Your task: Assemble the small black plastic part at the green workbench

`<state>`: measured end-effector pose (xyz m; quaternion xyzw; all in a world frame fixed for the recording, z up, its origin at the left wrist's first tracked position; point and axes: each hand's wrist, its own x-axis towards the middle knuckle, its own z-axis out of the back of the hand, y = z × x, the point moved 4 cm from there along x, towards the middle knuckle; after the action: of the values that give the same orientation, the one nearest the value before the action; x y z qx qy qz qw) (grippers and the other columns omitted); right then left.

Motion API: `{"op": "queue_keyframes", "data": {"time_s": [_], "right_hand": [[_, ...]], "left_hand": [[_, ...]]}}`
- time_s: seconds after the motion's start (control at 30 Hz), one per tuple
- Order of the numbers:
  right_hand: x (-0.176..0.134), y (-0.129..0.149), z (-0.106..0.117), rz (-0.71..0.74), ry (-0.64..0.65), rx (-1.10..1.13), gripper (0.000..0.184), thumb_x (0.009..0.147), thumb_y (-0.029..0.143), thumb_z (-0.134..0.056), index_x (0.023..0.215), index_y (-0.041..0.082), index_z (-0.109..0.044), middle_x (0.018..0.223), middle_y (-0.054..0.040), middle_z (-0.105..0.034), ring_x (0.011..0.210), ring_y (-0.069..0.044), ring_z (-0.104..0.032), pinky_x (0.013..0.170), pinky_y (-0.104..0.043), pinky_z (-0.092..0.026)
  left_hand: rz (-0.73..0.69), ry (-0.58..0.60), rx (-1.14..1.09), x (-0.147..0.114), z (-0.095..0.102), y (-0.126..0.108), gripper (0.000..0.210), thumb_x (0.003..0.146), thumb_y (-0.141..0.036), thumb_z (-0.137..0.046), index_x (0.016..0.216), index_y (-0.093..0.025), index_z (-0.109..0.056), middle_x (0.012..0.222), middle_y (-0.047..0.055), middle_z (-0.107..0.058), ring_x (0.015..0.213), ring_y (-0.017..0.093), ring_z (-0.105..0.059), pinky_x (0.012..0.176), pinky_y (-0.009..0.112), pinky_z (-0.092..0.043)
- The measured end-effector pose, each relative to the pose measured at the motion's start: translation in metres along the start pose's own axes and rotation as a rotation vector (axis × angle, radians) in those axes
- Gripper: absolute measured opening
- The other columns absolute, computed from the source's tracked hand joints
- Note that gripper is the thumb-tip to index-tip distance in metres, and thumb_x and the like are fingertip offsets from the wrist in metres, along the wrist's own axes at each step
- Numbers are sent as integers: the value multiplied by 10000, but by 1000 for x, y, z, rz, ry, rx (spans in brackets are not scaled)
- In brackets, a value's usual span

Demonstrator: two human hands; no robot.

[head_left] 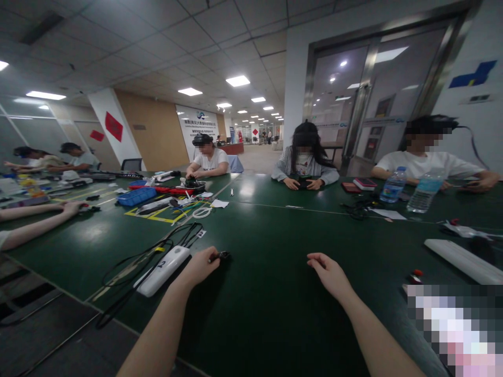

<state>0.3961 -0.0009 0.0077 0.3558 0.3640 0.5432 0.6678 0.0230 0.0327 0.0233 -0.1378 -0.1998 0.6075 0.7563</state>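
My left hand (202, 266) is closed, its thumb and fingers pinching a small dark object (223, 255) low over the green table (267, 309). What kind of object it is I cannot make out. Close beside that hand, on its left, lies a white power strip (165, 271) marked 2, with black cables (135, 256) looped around it. My right hand (328, 273) is held apart from the left, over the table's right half. Its fingers are loosely bent and slightly apart, and nothing shows in them.
A blue basket (137, 196), tools and wires lie at the back left. Two water bottles (393, 184) stand at the right, near a white bar-shaped item (466, 259). Several people sit around the table; a co-worker's arms (39, 222) reach in from the left.
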Motion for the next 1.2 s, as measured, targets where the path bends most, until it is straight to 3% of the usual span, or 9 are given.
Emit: {"op": "queue_keyframes", "data": {"time_s": [0.23, 0.7, 1.2], "right_hand": [[0, 2, 0, 5, 14, -49, 264, 789, 281, -426, 1021, 222, -539, 1012, -37, -616, 973, -204, -547, 815, -350, -420], [-5, 8, 1, -13, 14, -21, 244, 791, 242, -425, 1005, 217, -538, 1021, -41, -608, 983, -203, -540, 805, -338, -431], [-1, 3, 0, 5, 2, -44, 257, 785, 261, -428, 1010, 229, -548, 1005, -30, -623, 968, -193, -552, 787, -319, -436]], "left_hand": [[76, 0, 51, 1, 1, -2, 99, 754, -296, -431, 752, -206, -473, 694, -9, -581, 651, 128, -537, 584, 215, -339], [-46, 41, 96, 1, -1, -10, 114, 744, -280, -445, 771, -204, -525, 784, 3, -595, 704, 132, -540, 623, 221, -357], [2, 23, 188, 2, -1, -10, 91, 760, -267, -409, 717, -205, -459, 714, -1, -570, 650, 129, -525, 556, 217, -313]]}}
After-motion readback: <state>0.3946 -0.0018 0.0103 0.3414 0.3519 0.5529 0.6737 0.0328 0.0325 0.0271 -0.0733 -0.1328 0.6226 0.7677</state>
